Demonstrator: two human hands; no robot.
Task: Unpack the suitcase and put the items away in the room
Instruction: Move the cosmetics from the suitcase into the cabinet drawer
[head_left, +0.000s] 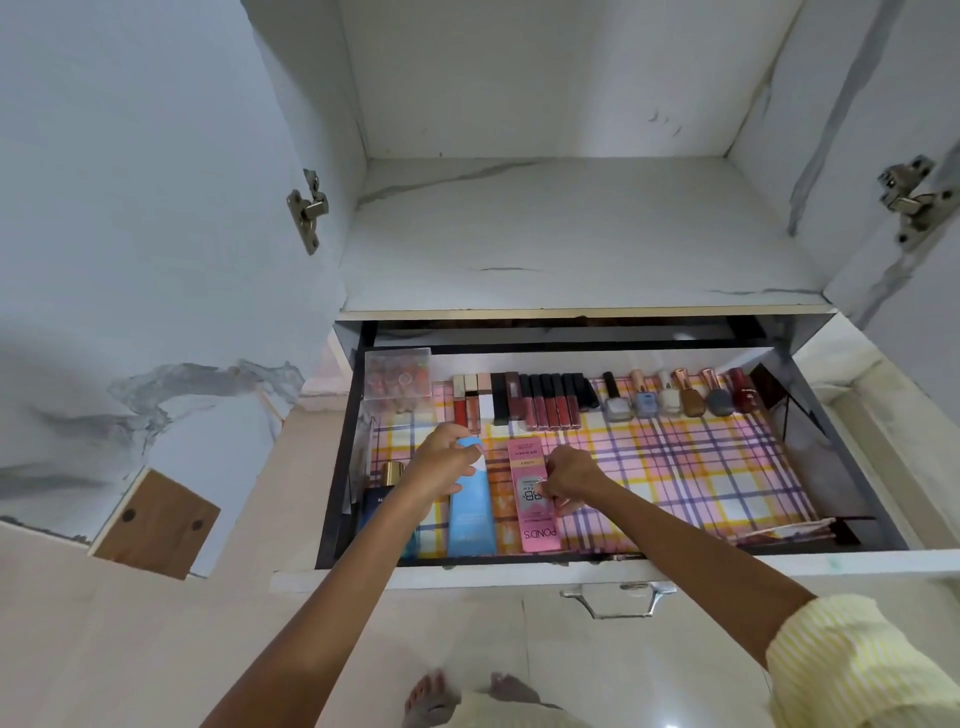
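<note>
An open drawer (852, 436) lined with pink plaid paper sits below a bare cupboard shelf. My left hand (441, 465) grips the top of a light blue tube (471, 514) lying at the drawer's front left. My right hand (569, 480) pinches the right edge of a pink Pond's box (531, 499) that lies beside the tube. A dark blue perfume bottle with a gold cap (387, 491) stands to the left, partly hidden by my left forearm.
Along the drawer's back stand a clear box of small items (397, 382), a row of lipsticks and lip glosses (519, 397) and several nail polish bottles (680, 397). Both cupboard doors hang open. A metal handle (618, 597) is on the drawer front.
</note>
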